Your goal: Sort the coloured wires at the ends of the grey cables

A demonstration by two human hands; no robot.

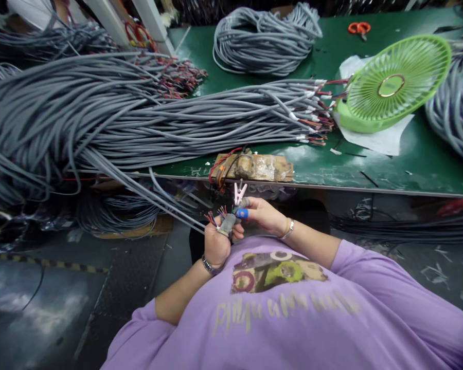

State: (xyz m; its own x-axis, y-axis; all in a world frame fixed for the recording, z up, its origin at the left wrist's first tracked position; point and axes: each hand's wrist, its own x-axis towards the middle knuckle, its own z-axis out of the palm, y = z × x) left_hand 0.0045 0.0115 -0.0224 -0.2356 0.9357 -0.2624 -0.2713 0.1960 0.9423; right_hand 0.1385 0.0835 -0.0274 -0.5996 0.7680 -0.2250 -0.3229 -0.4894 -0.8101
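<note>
Pinching stripped cable ends [216, 216], left hand [216, 245] and right hand [263, 215] grips closed; shirt lettering [285, 308] unreadable.

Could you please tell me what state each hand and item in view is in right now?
left hand: closed around a grey cable end, its coloured wires bared.
right hand: pinching at those wires, blue cap on a fingertip.
pink clip: upright above the hands.
green fan: lying tilted on the table.
orange scissors: lying on the table.
</note>
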